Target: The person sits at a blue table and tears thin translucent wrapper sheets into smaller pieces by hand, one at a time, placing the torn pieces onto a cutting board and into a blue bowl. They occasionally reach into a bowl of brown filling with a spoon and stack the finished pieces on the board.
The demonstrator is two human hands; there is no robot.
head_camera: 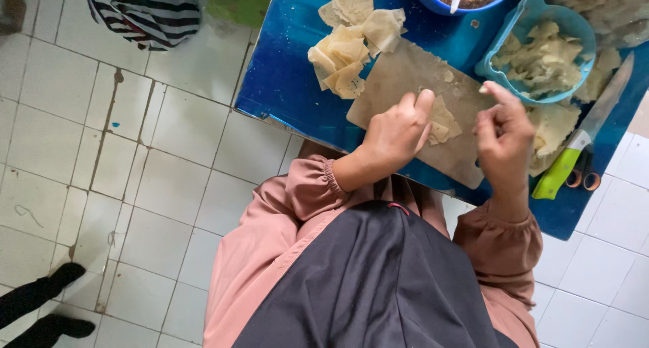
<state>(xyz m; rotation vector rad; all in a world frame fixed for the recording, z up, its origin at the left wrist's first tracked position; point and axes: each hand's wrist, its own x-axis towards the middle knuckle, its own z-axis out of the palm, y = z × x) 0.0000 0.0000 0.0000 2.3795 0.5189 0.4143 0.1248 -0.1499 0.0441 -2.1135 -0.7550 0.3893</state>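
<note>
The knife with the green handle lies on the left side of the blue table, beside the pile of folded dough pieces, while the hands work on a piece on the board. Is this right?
Not quite. In the head view the knife lies on the right side of the blue table, beyond the right hand. The rest holds: the left hand presses a dough piece on the board.

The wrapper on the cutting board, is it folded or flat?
Folded: the wrapper shows overlapping creased layers beside the left hand on the board.
</note>
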